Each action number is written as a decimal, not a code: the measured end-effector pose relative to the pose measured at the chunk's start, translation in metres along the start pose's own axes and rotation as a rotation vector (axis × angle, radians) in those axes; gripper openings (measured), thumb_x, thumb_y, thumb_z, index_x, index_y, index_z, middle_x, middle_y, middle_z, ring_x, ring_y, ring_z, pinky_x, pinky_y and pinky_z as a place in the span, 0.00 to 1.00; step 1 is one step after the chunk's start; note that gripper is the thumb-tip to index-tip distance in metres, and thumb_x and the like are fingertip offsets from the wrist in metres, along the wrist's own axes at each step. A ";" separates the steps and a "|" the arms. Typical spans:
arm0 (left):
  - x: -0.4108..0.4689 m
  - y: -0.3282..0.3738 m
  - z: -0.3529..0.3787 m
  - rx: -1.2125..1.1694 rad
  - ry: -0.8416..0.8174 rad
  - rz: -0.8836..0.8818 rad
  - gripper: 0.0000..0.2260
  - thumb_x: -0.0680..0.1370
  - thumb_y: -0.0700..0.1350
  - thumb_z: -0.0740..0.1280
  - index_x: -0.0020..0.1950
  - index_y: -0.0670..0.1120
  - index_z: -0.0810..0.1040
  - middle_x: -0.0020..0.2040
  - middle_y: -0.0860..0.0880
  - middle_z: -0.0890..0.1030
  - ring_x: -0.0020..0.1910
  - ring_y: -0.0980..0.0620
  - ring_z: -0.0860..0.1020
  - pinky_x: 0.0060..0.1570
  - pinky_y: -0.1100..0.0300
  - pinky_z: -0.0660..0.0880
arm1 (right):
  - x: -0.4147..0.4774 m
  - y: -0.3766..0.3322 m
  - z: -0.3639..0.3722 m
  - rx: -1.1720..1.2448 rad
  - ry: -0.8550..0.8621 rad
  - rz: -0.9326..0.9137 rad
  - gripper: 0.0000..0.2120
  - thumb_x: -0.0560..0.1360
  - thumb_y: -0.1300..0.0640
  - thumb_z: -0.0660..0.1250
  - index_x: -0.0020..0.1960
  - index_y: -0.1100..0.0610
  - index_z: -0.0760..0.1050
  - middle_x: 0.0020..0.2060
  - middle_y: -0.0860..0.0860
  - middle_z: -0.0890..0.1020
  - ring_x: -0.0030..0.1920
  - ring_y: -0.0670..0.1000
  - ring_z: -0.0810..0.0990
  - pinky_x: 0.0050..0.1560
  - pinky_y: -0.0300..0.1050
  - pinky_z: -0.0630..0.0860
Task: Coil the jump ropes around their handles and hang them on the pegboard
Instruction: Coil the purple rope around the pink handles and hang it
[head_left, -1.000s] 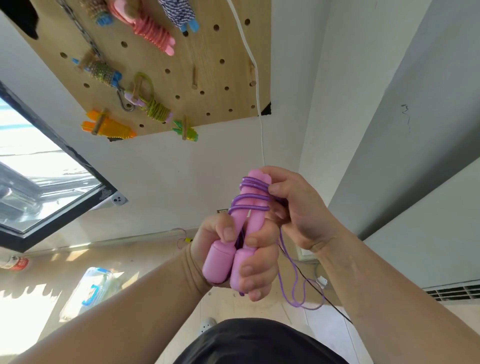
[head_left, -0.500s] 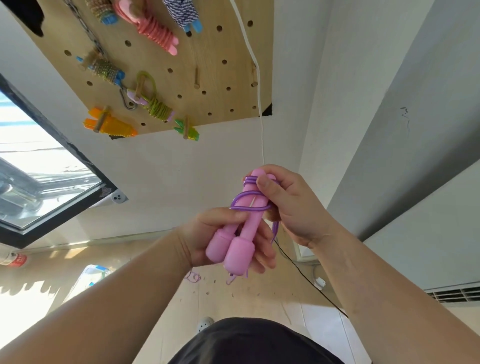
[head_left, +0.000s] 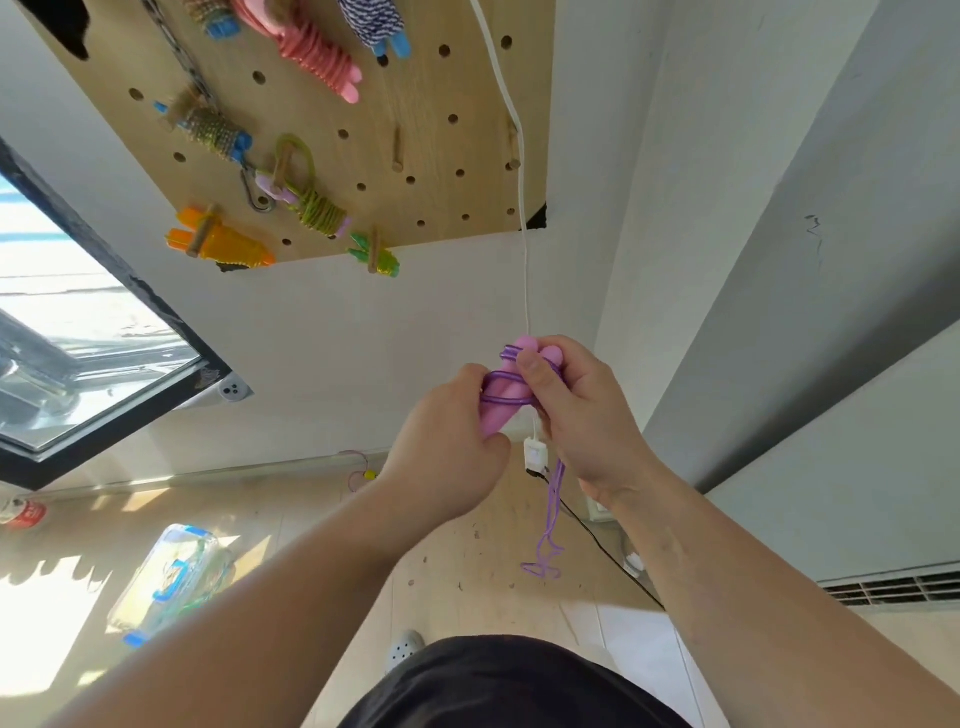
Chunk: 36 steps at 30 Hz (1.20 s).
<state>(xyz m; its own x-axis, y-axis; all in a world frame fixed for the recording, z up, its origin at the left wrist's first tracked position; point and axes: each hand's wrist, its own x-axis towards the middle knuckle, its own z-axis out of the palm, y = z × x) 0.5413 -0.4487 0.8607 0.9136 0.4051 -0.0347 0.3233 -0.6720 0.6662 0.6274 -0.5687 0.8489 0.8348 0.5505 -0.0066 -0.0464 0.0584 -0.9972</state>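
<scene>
Purple jump rope (head_left: 498, 401) is being coiled around its paired pink handles (head_left: 501, 422); few turns are lying on. Left hand (head_left: 447, 453) is gripping the handles' lower ends, fingers curled tight. Right hand (head_left: 587, 421) is pinching the cord at their tips. Loose tail (head_left: 551, 519) is hanging below the right hand. Judged next: winding the tail on snugly, then hanging on the pegboard (head_left: 426, 145) above both hands.

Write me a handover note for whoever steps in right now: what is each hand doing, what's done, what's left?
Left hand grips the lower ends of the two pink handles, held together.
Right hand pinches the purple rope against their tops.
Done: a few turns wound; several other ropes hang coiled on the pegboard.
Left: wind in the dangling tail, then hang the bundle on a free peg.
</scene>
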 end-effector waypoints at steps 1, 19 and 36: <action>0.001 0.000 -0.003 -0.109 -0.031 -0.040 0.14 0.70 0.38 0.65 0.55 0.48 0.75 0.45 0.47 0.81 0.43 0.41 0.80 0.43 0.42 0.80 | -0.001 -0.003 -0.004 0.040 -0.049 0.020 0.11 0.83 0.55 0.62 0.61 0.58 0.79 0.43 0.45 0.82 0.40 0.38 0.80 0.42 0.32 0.72; -0.015 0.001 -0.012 -1.644 -1.027 -0.161 0.17 0.72 0.33 0.64 0.60 0.36 0.71 0.46 0.36 0.81 0.46 0.36 0.83 0.50 0.46 0.81 | -0.003 -0.025 -0.025 0.129 -0.309 -0.094 0.14 0.78 0.46 0.67 0.51 0.57 0.81 0.28 0.56 0.67 0.27 0.49 0.59 0.28 0.41 0.54; -0.010 0.002 -0.019 -0.967 -0.522 -0.162 0.08 0.75 0.36 0.70 0.53 0.39 0.78 0.46 0.35 0.83 0.41 0.40 0.84 0.43 0.50 0.82 | -0.008 -0.006 -0.013 0.057 -0.011 -0.143 0.11 0.83 0.56 0.64 0.45 0.53 0.83 0.27 0.47 0.75 0.25 0.45 0.67 0.28 0.39 0.64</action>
<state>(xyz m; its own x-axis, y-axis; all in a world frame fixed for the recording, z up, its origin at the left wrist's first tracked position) 0.5285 -0.4420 0.8762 0.9432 -0.0193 -0.3317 0.3275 0.2238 0.9180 0.6275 -0.5840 0.8536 0.8289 0.5426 0.1360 0.0411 0.1834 -0.9822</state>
